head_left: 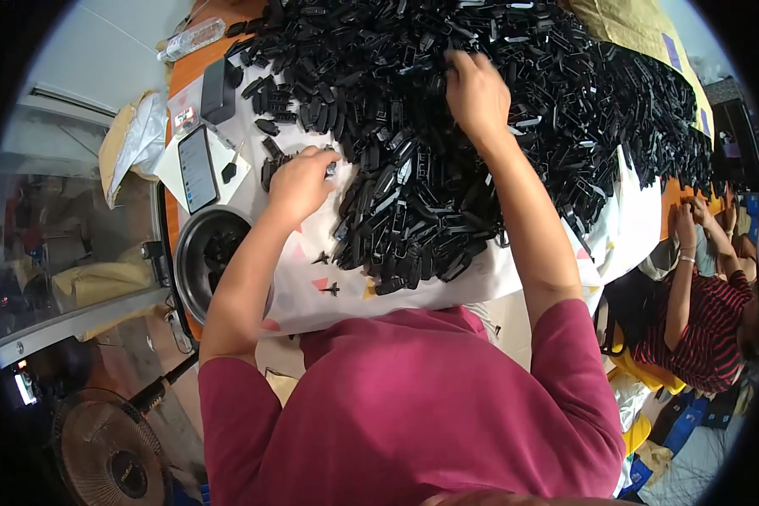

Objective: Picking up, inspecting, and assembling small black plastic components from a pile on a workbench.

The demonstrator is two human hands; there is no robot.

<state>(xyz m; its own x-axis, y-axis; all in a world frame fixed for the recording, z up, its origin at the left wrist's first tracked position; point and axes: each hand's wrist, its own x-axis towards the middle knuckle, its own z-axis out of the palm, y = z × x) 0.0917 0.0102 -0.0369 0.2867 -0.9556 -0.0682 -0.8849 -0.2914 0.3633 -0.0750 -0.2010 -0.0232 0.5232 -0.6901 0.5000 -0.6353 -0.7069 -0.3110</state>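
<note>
A large heap of small black plastic casings (pixel 413 215) covers most of the cloth-covered table. My left hand (pixel 302 184) is at the near left edge of the heap, its fingers closed round a small dark casing (pixel 331 170) that shows only in part. Farther off and to the right, my right hand (pixel 479 94) reaches over the heap with its fingers curled down into the casings. Its fingertips are slightly blurred, and whatever lies between them is hidden. Two tiny black pieces (pixel 331 288) lie apart on the cloth near my body.
At left, a metal bowl (pixel 196 291) holds black parts. Beyond it lie a phone (pixel 197 169), a black key (pixel 229 172) on white card, a black box (pixel 218 91) and a clear plastic bottle (pixel 192 40). A fan (pixel 110 447) stands lower left. Another person (pixel 691 312) sits at right.
</note>
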